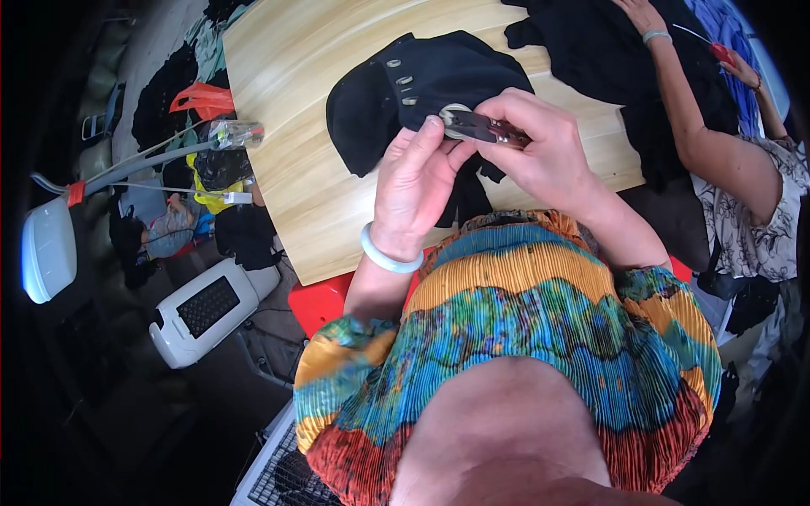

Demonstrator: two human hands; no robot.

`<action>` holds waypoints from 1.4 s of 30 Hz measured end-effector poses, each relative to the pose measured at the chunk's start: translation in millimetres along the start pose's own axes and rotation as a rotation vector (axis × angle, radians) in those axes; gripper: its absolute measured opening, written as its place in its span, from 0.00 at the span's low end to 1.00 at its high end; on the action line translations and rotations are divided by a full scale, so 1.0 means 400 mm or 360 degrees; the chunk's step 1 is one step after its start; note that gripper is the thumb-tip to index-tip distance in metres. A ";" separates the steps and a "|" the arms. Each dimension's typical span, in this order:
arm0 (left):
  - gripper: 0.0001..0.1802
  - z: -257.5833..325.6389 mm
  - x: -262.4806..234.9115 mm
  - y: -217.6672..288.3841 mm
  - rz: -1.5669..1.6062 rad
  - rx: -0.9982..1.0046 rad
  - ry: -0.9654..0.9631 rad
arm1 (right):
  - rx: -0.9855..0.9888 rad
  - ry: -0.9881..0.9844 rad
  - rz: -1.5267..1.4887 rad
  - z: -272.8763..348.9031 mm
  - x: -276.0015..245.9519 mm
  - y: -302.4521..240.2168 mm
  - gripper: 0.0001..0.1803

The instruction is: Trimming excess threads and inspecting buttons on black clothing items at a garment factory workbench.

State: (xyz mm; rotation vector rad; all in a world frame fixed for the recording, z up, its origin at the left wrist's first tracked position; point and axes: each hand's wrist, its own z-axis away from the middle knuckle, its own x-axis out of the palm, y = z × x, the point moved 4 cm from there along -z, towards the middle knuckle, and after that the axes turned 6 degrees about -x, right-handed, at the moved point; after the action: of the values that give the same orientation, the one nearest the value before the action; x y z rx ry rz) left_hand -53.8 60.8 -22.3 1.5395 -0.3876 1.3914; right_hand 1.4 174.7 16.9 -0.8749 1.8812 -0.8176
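Note:
A black knit garment (359, 110) lies bunched on the table before me, with several pale buttons (405, 81) along one edge. My left hand (409, 173) pinches that garment between thumb and fingers beside one larger-looking button (456, 118), raised toward me. Gripped in my right hand (540, 143) is a small dark pair of thread snips (481, 128), its tip against or just in front of this button. The snips and my fingers hide part of the cloth, so I cannot tell whether the blades touch thread.
A wood-grain table (295, 169) spans the middle. At the right, another person's arm (688, 118) rests over black garments (582, 51); their other hand holds a red-handled tool (722, 54). A white lamp (51, 244), a red bag (202, 99) and a white appliance (215, 312) stand left.

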 end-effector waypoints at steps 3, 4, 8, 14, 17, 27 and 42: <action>0.09 0.003 -0.012 0.009 -0.0071 -0.0103 -0.0001 | -0.0075 -0.0024 -0.0131 -0.011 -0.013 -0.002 0.08; 0.09 0.003 -0.013 0.010 -0.0070 -0.0105 0.0000 | -0.0072 -0.0023 -0.0130 -0.016 -0.019 0.000 0.08; 0.11 0.006 -0.013 0.002 0.0045 -0.0231 0.0043 | -0.0506 -0.0001 0.0225 -0.041 -0.045 -0.021 0.10; 0.21 0.015 -0.012 -0.014 0.0028 -0.0260 -0.0105 | -0.0539 0.0054 0.0264 -0.058 -0.068 -0.038 0.10; 0.23 0.017 -0.008 -0.015 -0.0126 -0.0187 -0.0028 | -0.0466 0.0071 0.0221 -0.056 -0.072 -0.034 0.10; 0.10 0.026 0.005 0.030 -0.0185 0.0331 0.0070 | -0.0044 0.0084 -0.0602 0.000 -0.067 -0.070 0.12; 0.18 0.030 0.014 0.045 -0.0756 0.0631 0.0090 | 0.0090 -0.0096 -0.0541 0.001 -0.020 -0.036 0.09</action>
State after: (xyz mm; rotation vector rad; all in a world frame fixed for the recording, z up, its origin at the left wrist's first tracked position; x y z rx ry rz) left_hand -59.4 44.7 -7.7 1.7578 0.2970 1.1682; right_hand 8.1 173.4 31.8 -1.1894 1.6714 -1.0308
